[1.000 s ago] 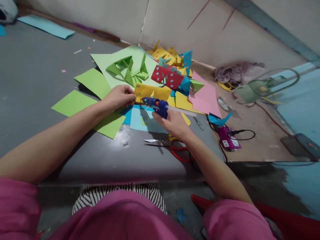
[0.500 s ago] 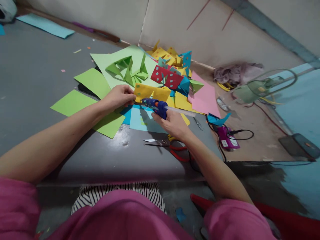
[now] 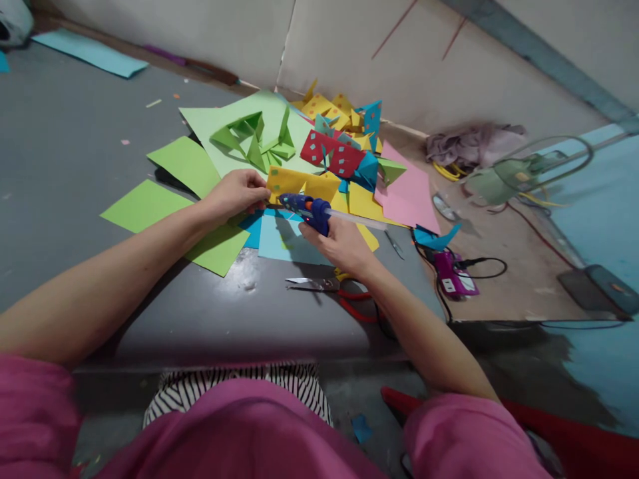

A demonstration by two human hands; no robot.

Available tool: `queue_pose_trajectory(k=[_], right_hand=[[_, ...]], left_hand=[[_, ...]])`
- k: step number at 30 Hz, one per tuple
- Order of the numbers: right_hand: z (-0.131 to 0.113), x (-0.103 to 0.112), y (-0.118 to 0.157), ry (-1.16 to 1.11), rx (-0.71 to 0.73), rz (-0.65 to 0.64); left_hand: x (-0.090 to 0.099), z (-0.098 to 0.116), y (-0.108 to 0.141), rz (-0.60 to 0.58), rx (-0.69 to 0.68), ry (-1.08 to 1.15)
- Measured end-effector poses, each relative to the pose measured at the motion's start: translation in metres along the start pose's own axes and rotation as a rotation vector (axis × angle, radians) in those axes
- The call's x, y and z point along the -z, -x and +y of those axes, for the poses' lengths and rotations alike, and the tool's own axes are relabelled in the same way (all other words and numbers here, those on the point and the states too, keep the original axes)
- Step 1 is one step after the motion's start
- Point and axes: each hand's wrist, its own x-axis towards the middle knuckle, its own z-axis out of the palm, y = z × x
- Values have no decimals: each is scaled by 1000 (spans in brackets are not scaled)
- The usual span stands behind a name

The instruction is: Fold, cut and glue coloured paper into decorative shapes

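Observation:
My left hand [image 3: 245, 192] pinches the left edge of a folded yellow paper piece [image 3: 294, 179] that carries small green squares. In my right hand [image 3: 344, 245] is a blue glue gun [image 3: 312, 209], with a clear glue stick [image 3: 357, 219] poking out of its back. The gun's nozzle points left and lies close to the lower left part of the yellow paper; whether it touches, I cannot tell. Under the gun lies a light blue paper sheet [image 3: 269, 245] with green bits on it. Red-handled scissors [image 3: 319, 285] rest just below my right hand.
Green sheets [image 3: 144, 206] spread out on the left. Behind are folded green paper pieces [image 3: 254, 143], a red dotted piece [image 3: 332, 152] and several yellow ones. A pink sheet [image 3: 412, 193], a purple power strip [image 3: 456, 273] with cords, and a green glue-gun-like tool [image 3: 504, 176] lie right.
The glue gun in my right hand has shifted slightly left, its nozzle moving along the yellow paper. My left hand keeps its pinch in the same place.

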Motion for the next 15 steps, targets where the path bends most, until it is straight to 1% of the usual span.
queue_pose_trajectory(k=[4, 7, 9, 12, 15], right_hand=[[6, 9, 8, 3, -15, 32], [20, 21, 17, 85, -45, 82], [36, 30, 24, 159, -71, 120], [68, 38, 32, 250, -108, 160], [102, 43, 39, 306, -164, 162]], left_hand=[[0, 2, 3, 8, 23, 16], [0, 1, 2, 6, 25, 21], [0, -1, 0, 8, 16, 25], [0, -2, -1, 12, 8, 30], [0, -1, 0, 18, 12, 25]])
